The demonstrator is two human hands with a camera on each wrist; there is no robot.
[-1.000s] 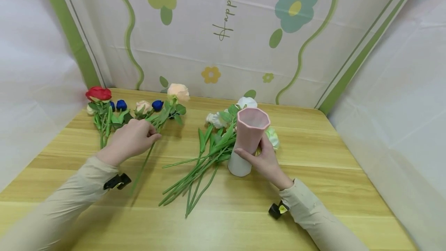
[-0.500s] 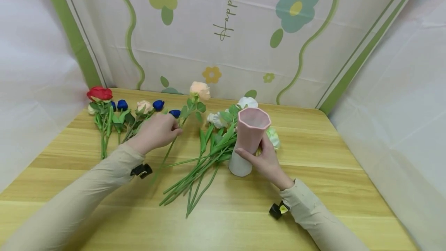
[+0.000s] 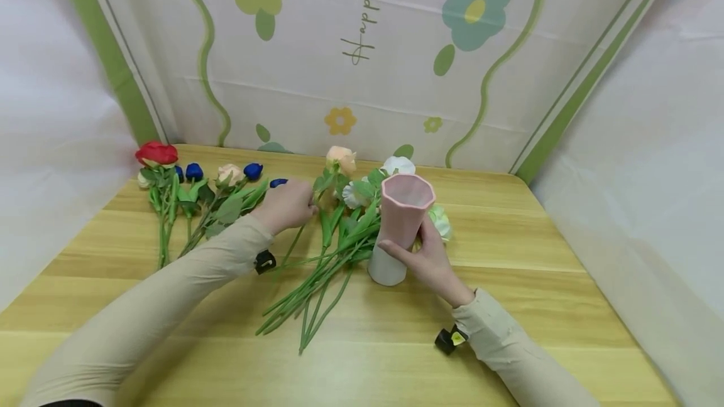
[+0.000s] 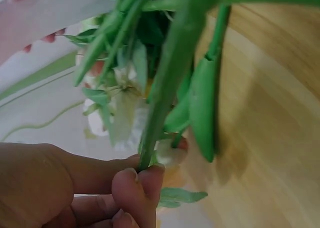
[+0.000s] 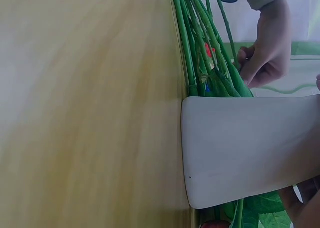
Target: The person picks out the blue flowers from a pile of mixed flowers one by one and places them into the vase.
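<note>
My left hand pinches the green stem of a peach rose between thumb and fingers. In the left wrist view the stem rises from the fingertips. The rose's bloom overlaps a bunch of white flowers, whose crossed green stems lie toward the front. My right hand grips a pink and white vase that stands upright on the table, thumb across its front. From the right wrist, the vase's pale lower side shows against the tabletop, with flower stems behind it.
At the left lie a red flower, several small blue buds and another peach rose with their stems. A pale green flower shows behind the vase. A printed cloth hangs along the wooden table's back edge.
My left hand has moved right, carrying the peach rose from the left-hand flowers over to the white bunch, its bloom now lower. My right hand and the vase have stayed in place.
</note>
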